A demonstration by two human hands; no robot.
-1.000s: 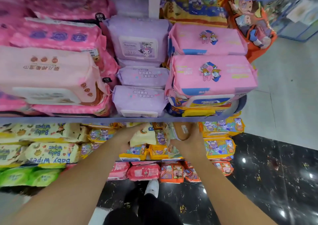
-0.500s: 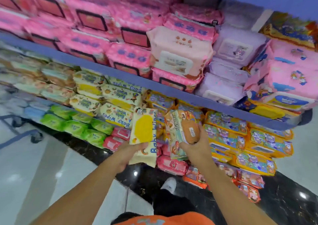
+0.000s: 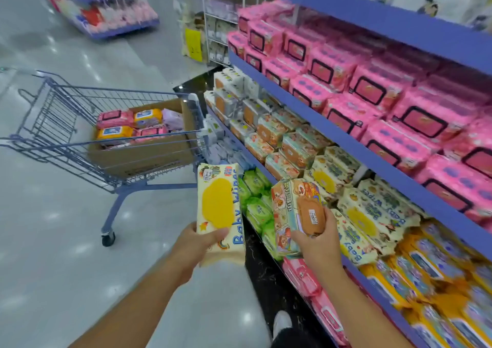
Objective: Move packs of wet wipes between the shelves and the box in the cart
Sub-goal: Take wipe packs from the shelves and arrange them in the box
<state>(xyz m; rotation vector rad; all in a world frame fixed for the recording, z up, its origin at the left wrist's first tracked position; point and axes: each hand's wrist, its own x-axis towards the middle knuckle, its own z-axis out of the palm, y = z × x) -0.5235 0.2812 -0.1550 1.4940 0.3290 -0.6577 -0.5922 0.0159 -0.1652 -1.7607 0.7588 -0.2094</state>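
Shop aisle: glossy pale floor [image 3: 53,214] over the left half of frame, blue shelves [image 3: 346,141] running down the right, crammed w/ wipes. There are pink packs [image 3: 372,89] on the upper tier and cream, green and yellow ones below. The wire cart [image 3: 80,92] sits centre-left, and the cardboard box [image 3: 143,158] fills its end nearest the shelves. In the box are pink, yellow and lilac boxed packs [image 3: 133,123], lying flat w/ lids up.

Lower centre, both hands are up w/ one pack apiece. The left hand [image 3: 198,243] clasps the cream Baby Wipes pack [image 3: 218,203] by its bottom end, thumb across the front just under the yellow lid, fingers behind. That pack stands upright, most of it above the hand, its top edge overlapping the cart's near corner in frame. The right hand [image 3: 319,243] clasps the cartoon-print pack [image 3: 287,209] at its lower right, thumb low on the front, fingers round the edge beside the orange lid. This pack rises up and left of the hand, slightly tilted. The two packs are apart, w/ green shelf packs [image 3: 255,209] showing btwn them. Neither one touches box or shelf; both are well short of the box. A white shoe [image 3: 282,321] is at bottom centre.
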